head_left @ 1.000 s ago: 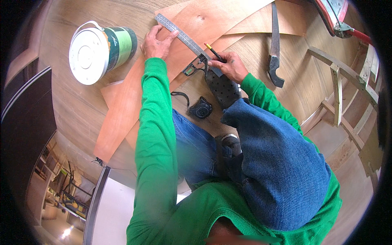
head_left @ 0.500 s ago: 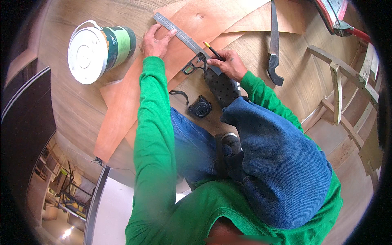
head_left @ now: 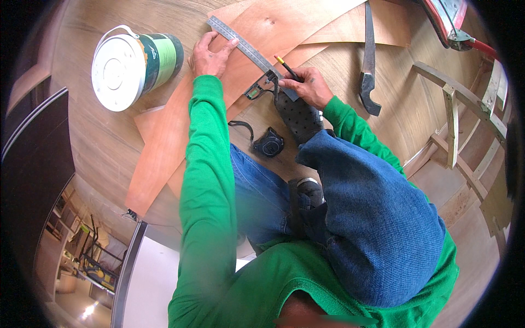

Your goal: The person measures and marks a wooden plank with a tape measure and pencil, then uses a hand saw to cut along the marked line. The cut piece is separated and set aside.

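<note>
A combination square point(head_left: 240, 45) lies across a long reddish-brown plywood strip point(head_left: 164, 150), its steel blade slanting down to the right and its head at the strip's edge. My left hand point(head_left: 211, 58) grips the blade near its far end, thumb on the steel and fingers at the other side. Close to the square's head, my right hand point(head_left: 310, 87) is closed around a dark pencil point(head_left: 285, 66) with a yellow end; the thumb and fingertips are beside the head, and whether they press on it is hard to see. A black tape measure point(head_left: 269, 143) rests near my shoe.
A white-lidded green bucket point(head_left: 115, 74) lies to the left. A handsaw point(head_left: 368, 65) is right of the plywood sheets point(head_left: 361, 24). A wooden frame point(head_left: 451, 123) and red metal tool point(head_left: 456, 35) stand at the right. My dark clog point(head_left: 298, 112) is beside the square.
Hardly anything differs. The whole view has shifted very slightly; both hands keep their places on the square and the pencil.
</note>
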Motion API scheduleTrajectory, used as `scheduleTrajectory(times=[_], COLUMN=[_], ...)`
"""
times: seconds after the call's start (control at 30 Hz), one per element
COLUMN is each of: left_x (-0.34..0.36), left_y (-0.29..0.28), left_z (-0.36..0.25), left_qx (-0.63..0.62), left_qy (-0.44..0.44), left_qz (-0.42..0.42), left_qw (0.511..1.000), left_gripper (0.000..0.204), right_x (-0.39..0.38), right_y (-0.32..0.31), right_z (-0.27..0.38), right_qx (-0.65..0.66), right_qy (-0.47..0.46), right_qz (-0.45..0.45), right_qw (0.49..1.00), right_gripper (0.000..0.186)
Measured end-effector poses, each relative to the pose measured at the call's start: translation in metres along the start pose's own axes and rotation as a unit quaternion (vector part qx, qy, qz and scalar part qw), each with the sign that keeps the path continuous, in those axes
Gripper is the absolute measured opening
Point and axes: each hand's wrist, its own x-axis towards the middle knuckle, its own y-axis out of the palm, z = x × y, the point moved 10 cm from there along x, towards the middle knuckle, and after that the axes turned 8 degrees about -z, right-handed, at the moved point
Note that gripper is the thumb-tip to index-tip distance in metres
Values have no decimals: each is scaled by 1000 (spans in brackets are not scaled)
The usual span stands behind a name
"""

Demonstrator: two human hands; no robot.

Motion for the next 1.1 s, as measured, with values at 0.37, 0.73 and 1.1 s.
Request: scheduleTrajectory(times=[0.37,0.73,1.1], left_x=[-1,2,-2], left_y=[-2,5,0], left_z=[-2,10,1], left_qx=[16,8,50], left_qy=[8,-20,-56], left_qz=[-8,-32,-14], left_qw=[1000,999,997], left_gripper=[70,73,71], right_x=[-1,20,86], right_y=[-1,-69,7], right_z=[2,97,153], right_qx=[-1,-8,53], right_qy=[-13,-145,-244], right_qz=[-2,-164,-74], right_qw=[1000,976,965], right_gripper=[25,43,24])
